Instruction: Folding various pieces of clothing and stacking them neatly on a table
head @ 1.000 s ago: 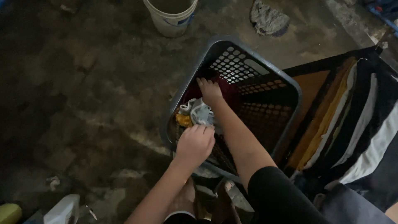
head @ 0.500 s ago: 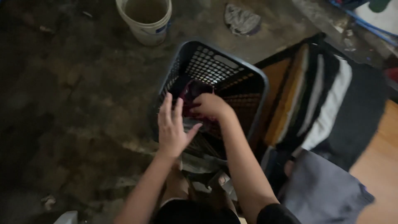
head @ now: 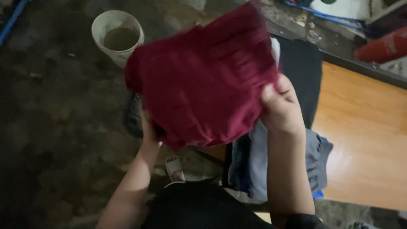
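- Above the dark concrete floor (head: 51, 127), a dark red cloth garment (head: 203, 80) is held spread between both hands, its long axis running left to right; it hides most of the dark plastic laundry basket (head: 132, 116)
- Right hand (head: 282, 106): fingers clenched on the garment's right edge, in plain view
- Left hand (head: 148, 131): under the lower left edge, fingers largely covered; apparently gripping
- White bucket (head: 116, 36) stands well apart, beyond the left hand
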